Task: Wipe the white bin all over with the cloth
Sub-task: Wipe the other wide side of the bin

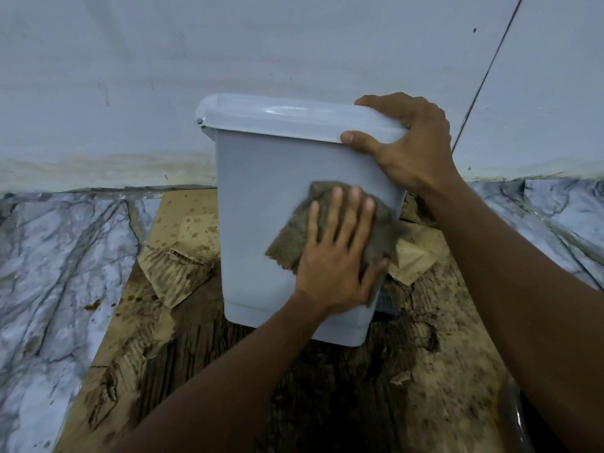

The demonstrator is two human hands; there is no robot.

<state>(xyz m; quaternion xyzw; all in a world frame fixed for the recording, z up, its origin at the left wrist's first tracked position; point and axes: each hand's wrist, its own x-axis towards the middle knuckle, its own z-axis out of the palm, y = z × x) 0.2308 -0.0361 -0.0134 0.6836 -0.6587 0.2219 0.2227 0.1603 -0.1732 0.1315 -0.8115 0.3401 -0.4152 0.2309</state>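
A: Bins on hand?
B: White bin (261, 197): one. Lid (277, 119): one. Hinge pin (198, 120) showing: one.
A: Cloths?
B: Cloth (294, 240): one, grey-brown.
A: Hands?
B: Two: left hand (336, 256), one; right hand (408, 142), one. Forearms: two.
A: Floor covering?
B: Cardboard sheet (183, 217): one, torn; its scraps run together, so no firm count. Marble tiles (65, 256): joints unclear, not counted.
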